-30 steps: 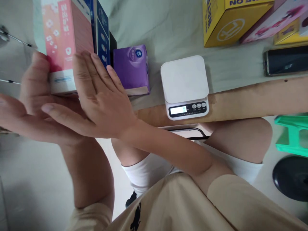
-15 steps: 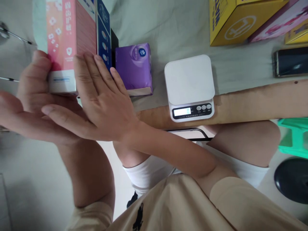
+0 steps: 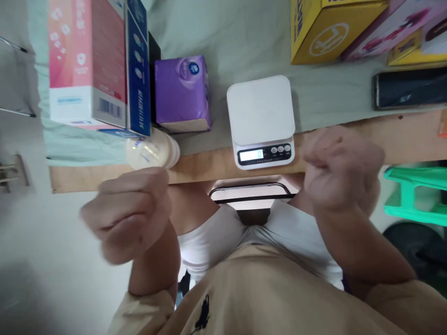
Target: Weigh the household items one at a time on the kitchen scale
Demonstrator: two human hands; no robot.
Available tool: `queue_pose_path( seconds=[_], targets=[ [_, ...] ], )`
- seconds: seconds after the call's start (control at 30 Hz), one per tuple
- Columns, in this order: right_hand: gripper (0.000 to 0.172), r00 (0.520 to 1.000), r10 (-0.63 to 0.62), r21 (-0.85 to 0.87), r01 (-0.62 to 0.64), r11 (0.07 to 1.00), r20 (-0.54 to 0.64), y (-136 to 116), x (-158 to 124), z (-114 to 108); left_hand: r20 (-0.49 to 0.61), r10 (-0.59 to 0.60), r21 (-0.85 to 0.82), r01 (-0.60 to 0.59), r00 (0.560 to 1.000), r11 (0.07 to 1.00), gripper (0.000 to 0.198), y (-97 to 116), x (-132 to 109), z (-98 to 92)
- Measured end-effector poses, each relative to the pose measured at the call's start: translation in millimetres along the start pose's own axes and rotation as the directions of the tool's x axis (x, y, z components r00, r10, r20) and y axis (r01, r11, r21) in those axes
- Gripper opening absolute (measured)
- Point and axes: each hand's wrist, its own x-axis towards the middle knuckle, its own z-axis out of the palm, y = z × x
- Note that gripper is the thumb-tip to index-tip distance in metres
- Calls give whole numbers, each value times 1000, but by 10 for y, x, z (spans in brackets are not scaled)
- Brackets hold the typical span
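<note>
My left hand (image 3: 129, 211) is closed in a fist in front of the table's edge, just below a cream-lidded jar (image 3: 152, 150); nothing shows in it. My right hand (image 3: 342, 165), also a fist and slightly blurred, hovers over the wooden edge to the right of a white kitchen scale (image 3: 261, 111). The scale's plate is bare and its lit display reads 0. At the left stand a pink and white box (image 3: 71, 56) and a dark blue box (image 3: 138, 70) side by side. A purple tissue pack (image 3: 181, 93) lies right of them.
Yellow boxes (image 3: 324, 37) and a pink box (image 3: 387, 35) stand at the back right. A dark phone (image 3: 408, 88) lies in front of them. Beyond the wooden table edge (image 3: 209, 160), a green stool (image 3: 407, 193) is at the right. Metal rods (image 3: 16, 111) show at far left.
My hands have left the pink and white box and moved apart, the right one far to the right. Both have closed into fists. The jar has come into view, and the camera view has shifted.
</note>
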Motion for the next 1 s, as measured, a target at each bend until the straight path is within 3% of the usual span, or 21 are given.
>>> queue_pose_path(
  seconds=[0.03,0.1,0.23,0.33,0.4,0.6,0.8,0.9,1.0],
  targets=[
    [43,997,10,30,-7,1000,-73,111,-7,-127,173,-73,-23,78,982,997,52,-82,-68,125],
    [53,985,35,113,-16,993,-166,348,-36,-301,318,-306,-69,344,897,937,48,-225,-203,403],
    [59,978,120,165,-92,982,-170,715,-167,-414,233,-528,-105,561,817,821,55,-491,-466,782],
    [57,975,183,143,-165,976,-126,809,-284,-405,96,-654,-152,661,750,735,72,-653,-605,817],
    [57,973,214,92,-206,974,-90,808,-326,-387,67,-690,-158,691,721,706,76,-700,-642,790],
    [57,976,206,-55,-210,976,-69,695,-249,-312,168,-667,-151,688,726,710,73,-691,-601,761],
    [57,976,204,-99,-211,972,-74,679,-241,-300,271,-553,-159,603,788,781,62,-737,-515,808],
    [49,966,210,-63,-221,973,-148,673,-172,-347,302,-469,-164,530,830,832,62,-748,-411,895],
    [31,941,191,-30,-207,978,-279,655,141,-430,256,-449,-137,492,856,860,65,-800,-204,1083]
  ],
)
